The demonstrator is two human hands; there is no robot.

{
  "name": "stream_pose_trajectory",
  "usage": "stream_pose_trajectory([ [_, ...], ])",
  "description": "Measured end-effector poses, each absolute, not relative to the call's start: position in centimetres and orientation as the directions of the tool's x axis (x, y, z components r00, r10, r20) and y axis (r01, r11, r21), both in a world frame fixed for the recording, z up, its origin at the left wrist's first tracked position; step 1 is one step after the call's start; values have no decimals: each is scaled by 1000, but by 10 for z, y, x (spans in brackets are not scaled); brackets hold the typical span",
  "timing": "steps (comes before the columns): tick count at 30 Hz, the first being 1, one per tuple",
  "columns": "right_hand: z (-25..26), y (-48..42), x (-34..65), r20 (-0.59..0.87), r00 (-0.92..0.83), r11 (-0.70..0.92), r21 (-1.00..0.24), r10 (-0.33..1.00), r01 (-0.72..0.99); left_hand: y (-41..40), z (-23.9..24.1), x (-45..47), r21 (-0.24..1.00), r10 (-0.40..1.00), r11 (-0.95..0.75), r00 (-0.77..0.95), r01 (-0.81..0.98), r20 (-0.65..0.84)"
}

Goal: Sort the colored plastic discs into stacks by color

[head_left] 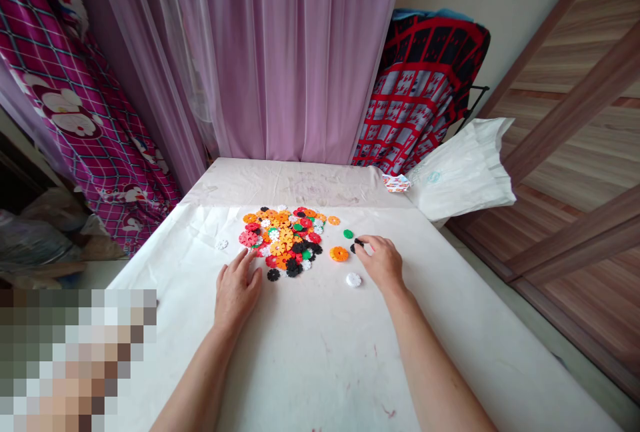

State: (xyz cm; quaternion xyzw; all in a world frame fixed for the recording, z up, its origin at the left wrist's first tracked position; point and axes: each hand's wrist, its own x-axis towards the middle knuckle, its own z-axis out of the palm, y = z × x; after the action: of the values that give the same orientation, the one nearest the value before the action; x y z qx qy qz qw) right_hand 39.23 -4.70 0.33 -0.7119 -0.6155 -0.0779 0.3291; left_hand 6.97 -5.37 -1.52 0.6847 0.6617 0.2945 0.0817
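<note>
- Head view, reference: clock directions are taken from the middle of the disc pile [284, 239], which lies on the far half of the tabletop [320, 359].
- Left hand: the left hand [235, 293] is at 8 o'clock, fingers spread, fingertips at the near edge of the pile; it grips nothing.
- Right hand: the right hand [384, 264] is at 3 o'clock, thumb and forefinger apparently pinched on a black disc [359, 242]; a second black piece shows just beside it.
- Outlying parts: green disc [348, 234] and orange stack [339, 254] at 3 o'clock; white stack [353, 280] at 4; single white disc [222, 244] at 9.
- Handling: the notched discs look like light, fairly stiff plastic, probably smooth and not fragile. Grip by the rim, thumb opposite forefinger; flat-lying discs may slide.
- Surface: a white, slightly creased covering with faint reddish marks near 6 o'clock.
- Room: purple curtain [300, 59] at 12; red-and-black cloth [415, 95] at 1; white bag [463, 169] and wood-grain panels [570, 119] at 2; magenta patterned cloth [85, 105] at 10.
</note>
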Motion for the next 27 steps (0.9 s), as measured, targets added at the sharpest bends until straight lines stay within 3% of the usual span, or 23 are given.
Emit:
stream_pose_trajectory([
  [3,-12,-44,416,537,286,-51,-411,794,910,-54,-16,69,493,954,-116,-42,862,298],
  [7,-25,-41,414,563,201,44,-391,802,919,-54,-17,68,492,953,-117,-42,863,300],
  [21,-28,-36,409,546,128,75,-333,828,940,-52,-17,67,472,955,-123,-26,873,296],
  [27,-24,-41,410,593,191,41,-355,782,934,-52,-16,67,480,957,-126,-20,868,288],
])
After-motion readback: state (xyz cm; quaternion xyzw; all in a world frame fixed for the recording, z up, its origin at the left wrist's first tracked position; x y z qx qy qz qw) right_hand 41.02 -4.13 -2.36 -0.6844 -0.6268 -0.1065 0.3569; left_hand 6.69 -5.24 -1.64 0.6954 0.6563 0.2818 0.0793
